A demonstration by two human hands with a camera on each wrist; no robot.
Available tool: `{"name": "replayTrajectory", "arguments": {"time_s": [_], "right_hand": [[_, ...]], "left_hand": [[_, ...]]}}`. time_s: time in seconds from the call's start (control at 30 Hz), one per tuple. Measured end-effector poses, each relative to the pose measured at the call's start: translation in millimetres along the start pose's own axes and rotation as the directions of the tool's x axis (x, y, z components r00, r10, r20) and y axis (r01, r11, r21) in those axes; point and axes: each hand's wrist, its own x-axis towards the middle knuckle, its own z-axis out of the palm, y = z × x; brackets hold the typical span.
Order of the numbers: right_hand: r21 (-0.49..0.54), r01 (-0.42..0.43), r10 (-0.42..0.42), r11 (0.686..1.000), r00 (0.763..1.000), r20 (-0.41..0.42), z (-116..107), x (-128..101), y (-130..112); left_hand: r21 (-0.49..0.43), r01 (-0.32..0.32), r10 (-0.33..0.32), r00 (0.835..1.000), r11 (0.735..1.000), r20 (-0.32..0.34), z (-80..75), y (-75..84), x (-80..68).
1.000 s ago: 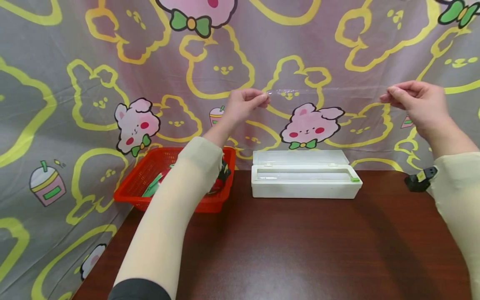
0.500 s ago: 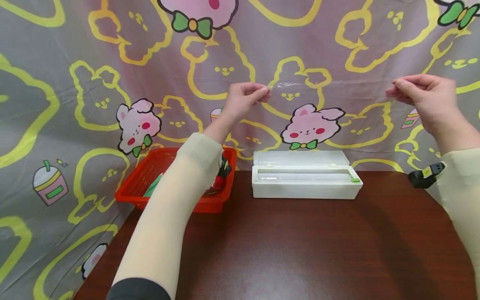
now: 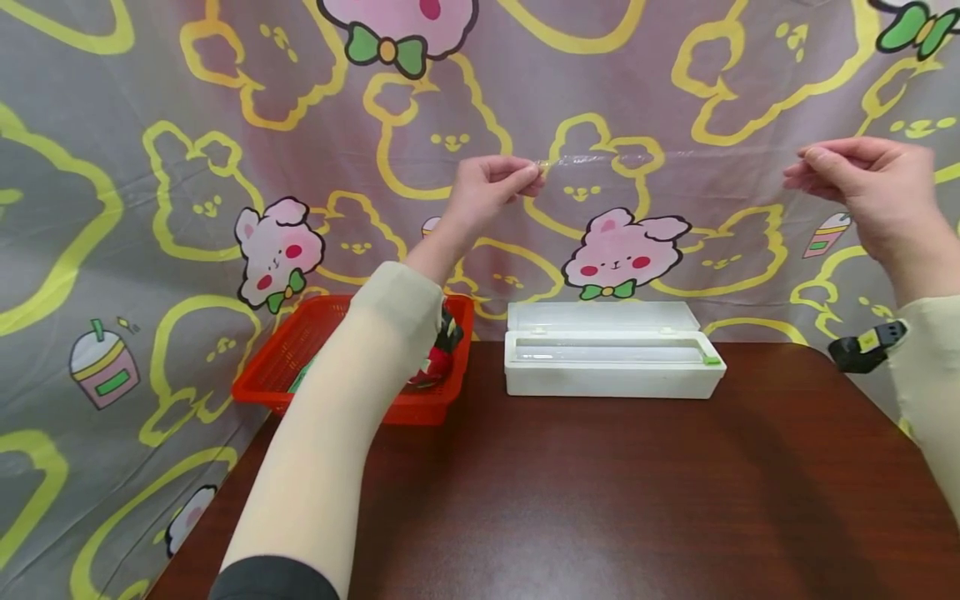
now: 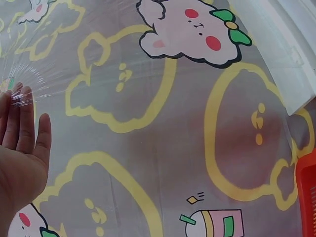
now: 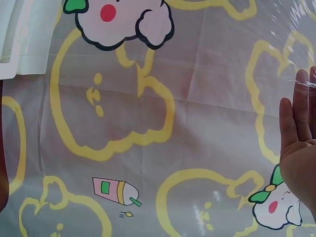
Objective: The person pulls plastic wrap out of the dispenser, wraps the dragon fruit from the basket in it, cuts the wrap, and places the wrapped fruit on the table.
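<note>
My left hand pinches one end of a sheet of clear cling film between thumb and fingertips, raised in front of the curtain. At the other end, my right hand pinches the film the same way. The sheet spans the gap between them, thin and hard to see apart from its shiny top edge. In the left wrist view, creases in the film fan out from the fingertips. Below, on the table, a white cling film dispenser stands with its lid up; a clear-looking roll shows inside.
A red plastic basket stands on the table at the left, partly behind the left forearm. It holds a red and black item and something green. The brown table meets a patterned curtain. A green slider sits on the dispenser's right end.
Both hands have risen, the right one also moving right, so they are farther apart. The cling film between them has gone up with them. Dispenser and basket stay put.
</note>
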Motion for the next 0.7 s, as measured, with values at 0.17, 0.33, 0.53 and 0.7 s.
{"name": "replayTrajectory", "arguments": {"time_s": [0.17,0.33,0.53,0.7], "right_hand": [[-0.016,0.006,-0.006,1.0,1.0,-0.012,0.2,1.3,-4.7],[-0.024,0.047,-0.047,0.999,0.999,-0.015,0.3,2.2,-8.8],[-0.065,0.109,-0.112,0.992,0.993,-0.038,1.6,-0.5,-12.5],[-0.137,0.12,-0.127,0.983,0.991,-0.042,2.2,-1.4,-16.6]], "left_hand": [[0.004,-0.039,0.039,0.999,0.999,0.0,-0.4,3.2,0.6],[-0.007,-0.07,0.07,0.998,0.997,-0.003,-0.2,6.9,-0.4],[-0.003,-0.124,0.124,0.992,0.992,-0.008,1.5,10.4,-2.6],[-0.004,-0.166,0.166,0.986,0.986,-0.012,1.4,14.4,-4.0]]}}
